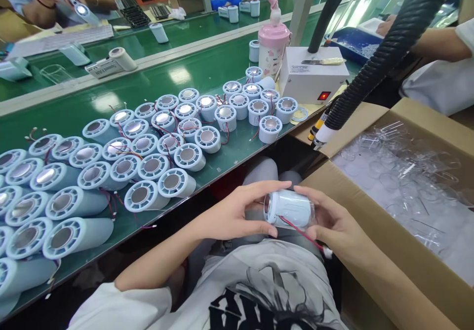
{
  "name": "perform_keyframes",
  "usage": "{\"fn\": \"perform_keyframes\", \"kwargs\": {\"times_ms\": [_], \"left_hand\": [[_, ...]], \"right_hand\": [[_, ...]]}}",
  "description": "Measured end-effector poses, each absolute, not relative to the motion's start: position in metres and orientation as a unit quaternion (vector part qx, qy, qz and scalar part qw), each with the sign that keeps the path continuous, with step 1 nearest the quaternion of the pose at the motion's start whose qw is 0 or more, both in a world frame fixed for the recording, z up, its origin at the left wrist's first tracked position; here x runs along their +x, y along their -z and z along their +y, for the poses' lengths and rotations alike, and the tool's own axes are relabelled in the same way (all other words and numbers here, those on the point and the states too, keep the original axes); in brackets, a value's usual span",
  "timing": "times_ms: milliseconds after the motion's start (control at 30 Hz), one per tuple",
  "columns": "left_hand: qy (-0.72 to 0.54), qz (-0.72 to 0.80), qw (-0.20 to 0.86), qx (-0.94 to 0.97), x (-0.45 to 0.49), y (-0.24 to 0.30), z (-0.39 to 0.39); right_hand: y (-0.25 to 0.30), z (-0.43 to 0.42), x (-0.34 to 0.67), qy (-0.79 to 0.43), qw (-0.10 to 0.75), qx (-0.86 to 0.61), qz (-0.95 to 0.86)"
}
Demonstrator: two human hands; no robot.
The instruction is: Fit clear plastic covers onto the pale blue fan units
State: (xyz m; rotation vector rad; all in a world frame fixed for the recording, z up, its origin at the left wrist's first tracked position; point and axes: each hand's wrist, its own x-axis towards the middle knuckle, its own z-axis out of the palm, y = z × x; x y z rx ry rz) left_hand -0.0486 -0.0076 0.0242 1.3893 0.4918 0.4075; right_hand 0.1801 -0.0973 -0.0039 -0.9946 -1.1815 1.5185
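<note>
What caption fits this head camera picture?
Left hand and right hand hold a pale blue cylinder with a red wire, beside a green belt crowded with more cylinders.

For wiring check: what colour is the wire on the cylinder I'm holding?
The wire is red, trailing from the cylinder; head view shows it best.

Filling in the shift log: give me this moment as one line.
left hand and right hand: gripping pale-blue cylinder | red wire: trailing from it | green belt: more cylinders

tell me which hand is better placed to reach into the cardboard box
Right, probably: the right hand is next to the cardboard box; the left hand is beyond the blue cylinder.
</note>
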Motion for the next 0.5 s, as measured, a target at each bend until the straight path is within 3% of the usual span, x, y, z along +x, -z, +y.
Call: {"fn": "perform_keyframes", "kwargs": {"times_ms": [233,333,433,500], "left_hand": [[-0.145,0.257,0.811,0.506,-0.046,-0.006,-0.013],[-0.119,0.328,0.796,0.495,-0.046,-0.003,-0.013],[-0.061,0.417,0.683,0.597,-0.068,-0.027,0.013],[-0.131,0.488,0.526,0.684,-0.091,-0.057,0.054]], "right_hand": [[0.013,-0.094,0.168,-0.649,0.424,-0.456,-0.437],[0.021,-0.081,0.166,-0.639,0.397,-0.450,-0.480],[0.030,-0.058,0.203,-0.541,0.407,-0.520,-0.520],[0.034,-0.042,0.249,-0.433,0.448,-0.587,-0.517]]}}
